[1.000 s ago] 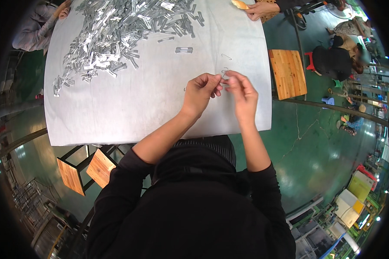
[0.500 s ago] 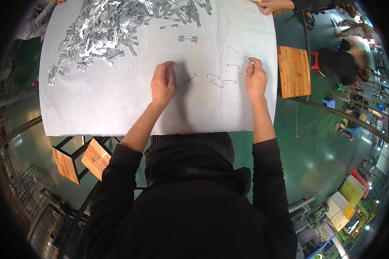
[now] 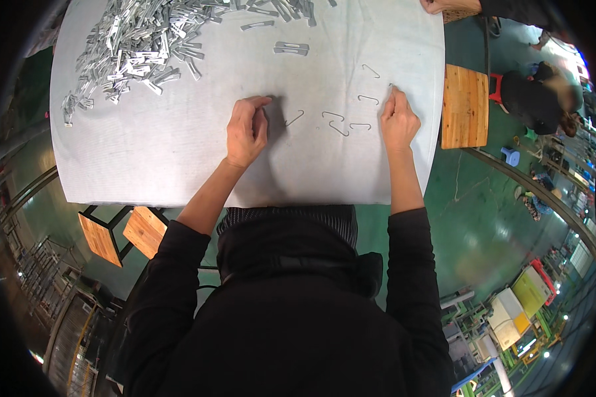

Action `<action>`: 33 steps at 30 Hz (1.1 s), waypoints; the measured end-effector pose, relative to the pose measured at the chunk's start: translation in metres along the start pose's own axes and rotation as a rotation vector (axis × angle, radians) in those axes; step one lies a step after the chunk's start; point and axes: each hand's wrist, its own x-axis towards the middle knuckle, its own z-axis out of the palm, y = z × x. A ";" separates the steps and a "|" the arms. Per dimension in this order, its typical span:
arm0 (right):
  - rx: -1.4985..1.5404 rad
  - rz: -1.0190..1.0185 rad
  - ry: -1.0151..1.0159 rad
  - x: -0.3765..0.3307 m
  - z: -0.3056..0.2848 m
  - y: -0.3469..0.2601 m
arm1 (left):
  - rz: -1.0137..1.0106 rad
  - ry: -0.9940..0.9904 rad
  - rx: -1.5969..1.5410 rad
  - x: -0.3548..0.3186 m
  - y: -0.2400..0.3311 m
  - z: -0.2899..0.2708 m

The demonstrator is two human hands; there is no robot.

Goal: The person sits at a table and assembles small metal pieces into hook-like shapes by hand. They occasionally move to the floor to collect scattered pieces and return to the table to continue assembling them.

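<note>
My left hand [image 3: 248, 131] hovers over the white-covered table [image 3: 146, 162], fingers curled in and thumb close to them; what they hold, if anything, is hidden. My right hand [image 3: 399, 122] is pinched at the right side of the table, with the small tip of a thin wire hook [image 3: 391, 85] showing beyond its fingertips. Between the hands lie several bent wire hooks, among them a slanted one [image 3: 295, 119] nearest my left hand and one [image 3: 368, 100] beside my right hand. Beyond them rests a pair of flat metal clips [image 3: 291, 48] side by side.
A large heap of silver metal clips [image 3: 142, 49] covers the far left of the table. Another person's hand [image 3: 437, 5] reaches in at the far right corner. Wooden stools stand at the right [image 3: 465, 106] and lower left [image 3: 144, 230]. Someone in black sits farther right.
My right hand has lowered slightly toward the table, its fingers now pointing forward and closer together. The left hand has curled a little more. The whole view has shifted slightly.
</note>
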 end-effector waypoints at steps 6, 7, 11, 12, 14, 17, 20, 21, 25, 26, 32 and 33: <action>-0.018 -0.077 0.047 0.001 0.005 0.000 | -0.114 -0.050 -0.044 0.001 0.004 -0.001; -0.028 -0.079 0.039 0.001 0.005 0.000 | -0.101 -0.050 -0.039 0.001 0.003 -0.001; -0.050 -0.095 0.034 0.001 0.006 0.001 | -0.086 -0.049 -0.038 0.002 0.003 0.000; -0.051 -0.099 0.035 0.001 0.006 0.001 | -0.091 -0.050 -0.042 0.001 0.003 0.000; -0.053 -0.109 0.040 0.001 0.006 0.001 | -0.093 -0.060 -0.037 0.001 0.003 -0.001; -0.138 -0.092 -0.011 0.000 0.006 -0.002 | -0.092 -0.061 -0.030 0.000 0.003 -0.001; -0.193 -0.112 -0.007 0.004 0.005 -0.006 | -0.066 -0.035 -0.039 -0.001 0.002 0.000; -0.198 -0.098 -0.032 0.004 0.004 -0.007 | -0.051 -0.022 -0.042 0.000 0.002 0.000; -0.009 0.028 -0.037 0.003 0.003 0.006 | -0.058 -0.033 -0.053 -0.001 0.003 -0.003; 0.096 0.069 -0.020 0.007 -0.001 0.002 | -0.058 -0.026 -0.069 -0.003 0.002 -0.003; 0.035 0.345 -0.222 0.006 -0.039 -0.032 | -0.130 -0.051 -0.141 -0.010 0.000 -0.006; 0.110 0.246 -0.211 0.001 -0.038 -0.040 | -0.131 -0.041 -0.151 -0.011 -0.001 -0.006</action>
